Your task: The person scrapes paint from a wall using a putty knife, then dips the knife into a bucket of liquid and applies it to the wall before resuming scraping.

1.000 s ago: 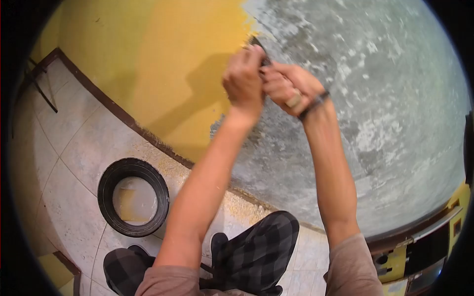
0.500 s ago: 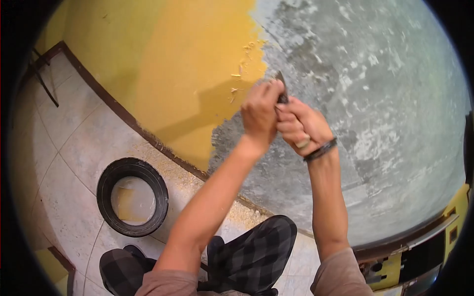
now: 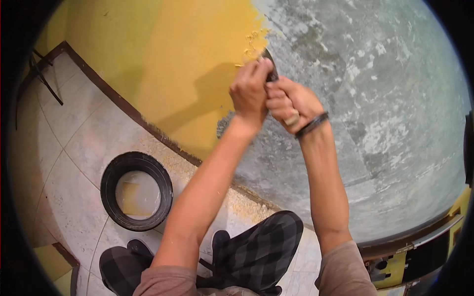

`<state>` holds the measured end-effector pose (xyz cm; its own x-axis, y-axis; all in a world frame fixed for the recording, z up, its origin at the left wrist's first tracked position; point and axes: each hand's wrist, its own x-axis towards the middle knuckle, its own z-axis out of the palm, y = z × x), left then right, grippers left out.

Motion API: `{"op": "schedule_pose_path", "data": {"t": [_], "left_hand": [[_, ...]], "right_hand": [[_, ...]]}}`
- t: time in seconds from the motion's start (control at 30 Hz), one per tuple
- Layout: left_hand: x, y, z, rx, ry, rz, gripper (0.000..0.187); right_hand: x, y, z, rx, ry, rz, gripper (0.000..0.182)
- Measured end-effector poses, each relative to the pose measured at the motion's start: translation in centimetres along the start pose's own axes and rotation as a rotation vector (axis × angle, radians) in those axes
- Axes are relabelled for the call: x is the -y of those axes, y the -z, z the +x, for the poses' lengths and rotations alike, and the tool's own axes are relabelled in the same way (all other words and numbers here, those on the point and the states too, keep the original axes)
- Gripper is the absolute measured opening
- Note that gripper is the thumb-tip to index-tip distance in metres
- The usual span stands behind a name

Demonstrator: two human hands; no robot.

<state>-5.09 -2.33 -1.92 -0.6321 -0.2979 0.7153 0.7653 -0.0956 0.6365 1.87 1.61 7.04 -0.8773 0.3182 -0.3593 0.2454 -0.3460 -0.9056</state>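
Scraper [image 3: 272, 71] moved nearer yellow paint [image 3: 182, 54]; dark, narrow, tilted.

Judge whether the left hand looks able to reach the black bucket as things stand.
Probably yes: the black bucket stands open on the floor, nothing seen over it. The left hand, though, is on the scraper and would likely have to leave it.

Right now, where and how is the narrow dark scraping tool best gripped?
The tool is probably best gripped by its lower end, from below right: it slants up-left, the right hand wraps that end, and the left hand sits nearer its tip.
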Motion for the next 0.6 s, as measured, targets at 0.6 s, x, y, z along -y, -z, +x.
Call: {"op": "schedule_pose_path", "data": {"t": [0.6], "left_hand": [[0.4, -0.6, -0.1, -0.01, 0.015, -0.083, 0.016]], "right_hand": [[0.3, -0.6, -1.4, 0.042, 0.011, -0.001, 0.018]]}}
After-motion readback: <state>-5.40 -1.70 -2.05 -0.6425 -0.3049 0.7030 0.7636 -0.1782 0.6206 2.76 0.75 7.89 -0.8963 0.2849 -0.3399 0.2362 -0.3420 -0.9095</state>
